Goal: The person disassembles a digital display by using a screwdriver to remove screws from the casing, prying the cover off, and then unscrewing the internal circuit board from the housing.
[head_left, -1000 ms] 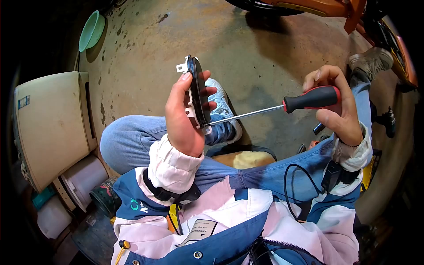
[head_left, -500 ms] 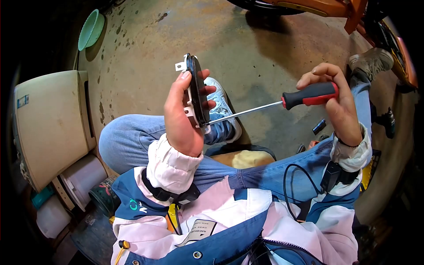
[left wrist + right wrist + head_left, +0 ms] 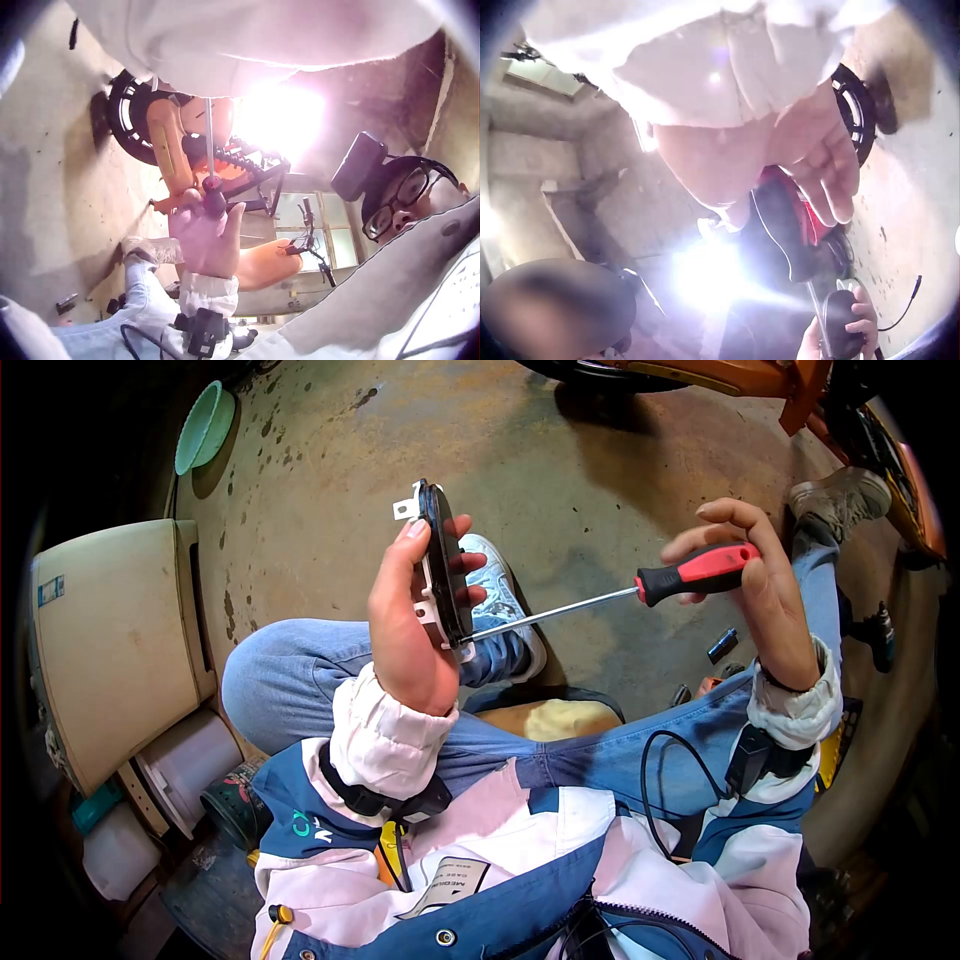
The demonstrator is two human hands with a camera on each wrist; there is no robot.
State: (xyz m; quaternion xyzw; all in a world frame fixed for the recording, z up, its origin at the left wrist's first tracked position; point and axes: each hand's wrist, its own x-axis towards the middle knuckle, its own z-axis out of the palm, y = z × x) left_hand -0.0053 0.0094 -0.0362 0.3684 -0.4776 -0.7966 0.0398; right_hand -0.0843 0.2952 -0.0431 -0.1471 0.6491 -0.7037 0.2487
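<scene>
My left hand (image 3: pixel 405 635) holds a flat black device (image 3: pixel 446 575) with a rounded glossy face and white mounting tabs on its edge. The thumb lies along the near side and the fingers wrap behind it. With my right hand (image 3: pixel 775 600) I pinch the end of a red and black screwdriver (image 3: pixel 690 574) between thumb and fingers. Its long metal shaft runs left, and the tip meets the device's lower corner beside a white tab. In the right wrist view the screwdriver handle (image 3: pixel 780 225) lies under the palm, its shaft reaching towards the device (image 3: pixel 843 322).
A small dark cylinder (image 3: pixel 722 646) lies on the concrete floor near the right knee. An orange motorbike (image 3: pixel 760 380) stands at the far right. On the left are a beige box (image 3: pixel 120 650) and a white bucket (image 3: pixel 195 765). A green basin (image 3: pixel 206 428) sits farther back.
The screwdriver handle has turned about its axis, showing more red on top. My right fingers have shifted to the handle's end. The left hand and device have barely moved.
</scene>
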